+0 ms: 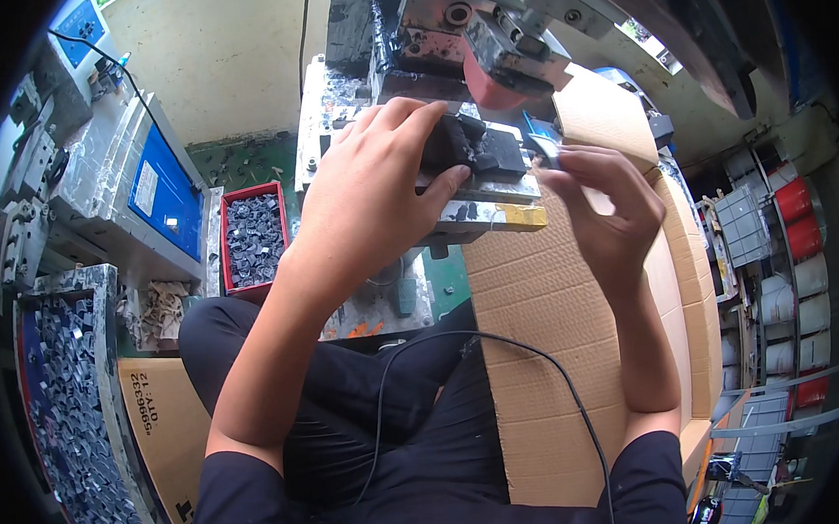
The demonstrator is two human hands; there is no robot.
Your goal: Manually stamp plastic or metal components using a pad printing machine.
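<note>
Against the left hand (369,174), angular black block (448,145), dull-surfaced, uneven on top

Workshop interior. Beyond the left hand (374,176), a pale, stained wall (229,68) meets a green floor (204,164); well to that hand's left stands a blue-fronted grey cabinet (165,166). Beyond the right hand (617,195), a small bright opening (652,49) shows; well right, red and white containers (802,238) form rows.

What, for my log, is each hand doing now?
Left hand: on black blocky fixture; grip unclear.
Right hand: closed, pinching small, flat whitish piece.
</note>
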